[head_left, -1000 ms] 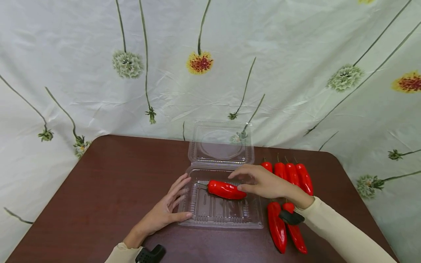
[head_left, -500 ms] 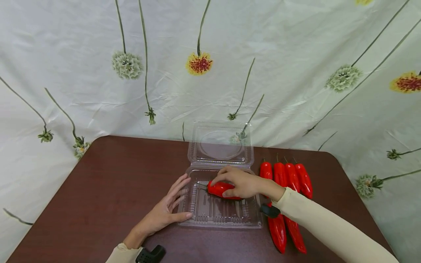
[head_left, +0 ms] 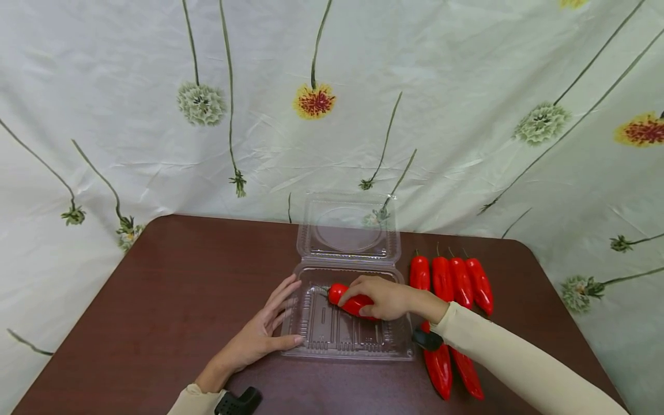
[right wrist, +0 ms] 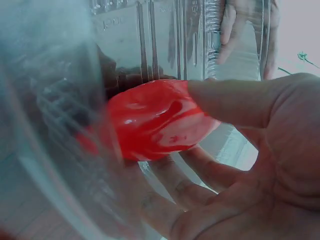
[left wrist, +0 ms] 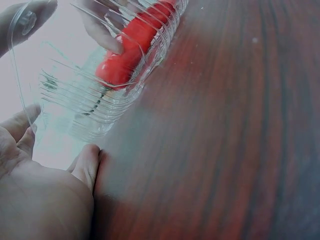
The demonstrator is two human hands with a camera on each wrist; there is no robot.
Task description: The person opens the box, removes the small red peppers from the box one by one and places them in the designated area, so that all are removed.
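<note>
A glossy red chili pepper point(head_left: 339, 292) lies inside the base of an opened clear plastic clamshell container point(head_left: 344, 348), its green stem pointing left. My right hand point(head_left: 386, 298) reaches in from the right and grips the pepper between thumb and fingers, covering its right part. The right wrist view shows the thumb on one side of the pepper point(right wrist: 155, 120) and fingers on the other. My left hand point(head_left: 259, 333) touches the container's left side with fingers extended. Seen through the clear wall in the left wrist view, the pepper point(left wrist: 130, 50) rests close to the container's side.
Several red peppers point(head_left: 461, 279) lie in a row right of the container, stems pointing away. Nearer, more red peppers point(head_left: 438, 369) lie partly under my right forearm. The clear lid point(head_left: 349, 227) stands raised at the back. A floral cloth point(head_left: 259, 115) hangs behind the brown table point(head_left: 197, 276).
My right hand has moved left from the pepper's right end and taken hold around its middle. The pepper has turned slightly, its right end coming nearer. My left hand stays in place.
</note>
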